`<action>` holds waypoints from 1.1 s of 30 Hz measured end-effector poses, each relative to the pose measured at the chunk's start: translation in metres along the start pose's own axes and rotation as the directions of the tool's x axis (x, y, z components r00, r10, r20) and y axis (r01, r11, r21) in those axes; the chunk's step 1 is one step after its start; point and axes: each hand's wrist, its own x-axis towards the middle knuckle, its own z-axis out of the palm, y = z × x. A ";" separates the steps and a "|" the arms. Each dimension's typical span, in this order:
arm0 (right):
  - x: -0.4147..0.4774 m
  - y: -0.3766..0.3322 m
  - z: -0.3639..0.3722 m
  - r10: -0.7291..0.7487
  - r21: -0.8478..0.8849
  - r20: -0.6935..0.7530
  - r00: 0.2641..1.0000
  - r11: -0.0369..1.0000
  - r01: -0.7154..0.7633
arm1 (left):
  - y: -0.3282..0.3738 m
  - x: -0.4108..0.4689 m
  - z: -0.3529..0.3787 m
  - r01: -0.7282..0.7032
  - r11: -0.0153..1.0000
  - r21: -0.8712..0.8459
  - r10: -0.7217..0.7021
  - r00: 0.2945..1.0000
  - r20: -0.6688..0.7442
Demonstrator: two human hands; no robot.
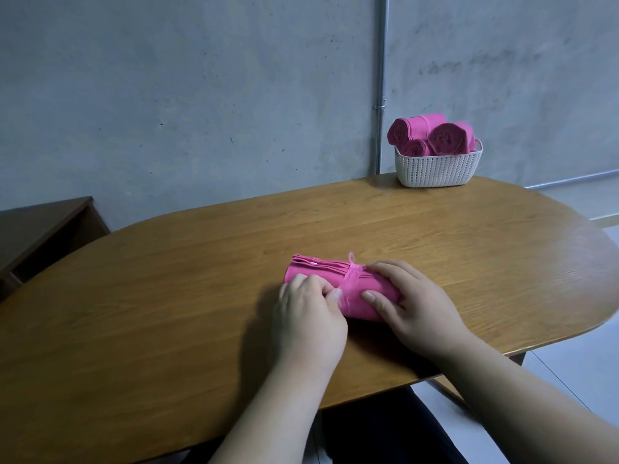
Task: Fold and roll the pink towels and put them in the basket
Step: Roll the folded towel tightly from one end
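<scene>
Rolled pink cloth towel (316, 272) held shut, well apart from white woven plastic basket (435, 170).
Left hand (308, 318) pinches its band (350, 283), right hand (417, 304) wraps the other end, likely to stop unrolling; towel sits near-left of the basket, which already holds pink rolls (445, 139).

Plain domestic room, bare grey wall (201, 95), exposed pipe (382, 78), oval wooden table (167, 296), dark side cabinet (43, 229)
</scene>
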 end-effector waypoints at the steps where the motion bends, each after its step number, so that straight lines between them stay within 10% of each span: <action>1: 0.000 -0.001 -0.002 0.014 0.027 -0.011 1.000 1.000 -0.014 | -0.001 0.001 -0.002 0.001 1.000 0.007 0.000 1.000 -0.017; 11: 0.001 -0.008 -0.007 0.220 0.185 -0.078 0.972 0.962 -0.203 | -0.002 -0.017 -0.007 -0.062 0.996 0.062 0.061 0.998 0.032; 18: 0.028 -0.032 -0.011 0.523 0.449 0.187 0.832 0.707 -0.546 | -0.003 -0.012 -0.012 0.001 1.000 0.003 -0.001 1.000 0.002; 25: 0.025 -0.024 -0.007 0.404 0.211 0.342 0.849 0.847 -0.488 | -0.008 -0.008 -0.008 0.055 0.994 0.099 -0.059 0.998 0.037; 33: 0.002 -0.024 0.000 0.432 0.400 0.114 0.895 0.805 -0.439 | -0.011 0.002 -0.005 0.080 0.996 0.035 -0.082 0.994 0.075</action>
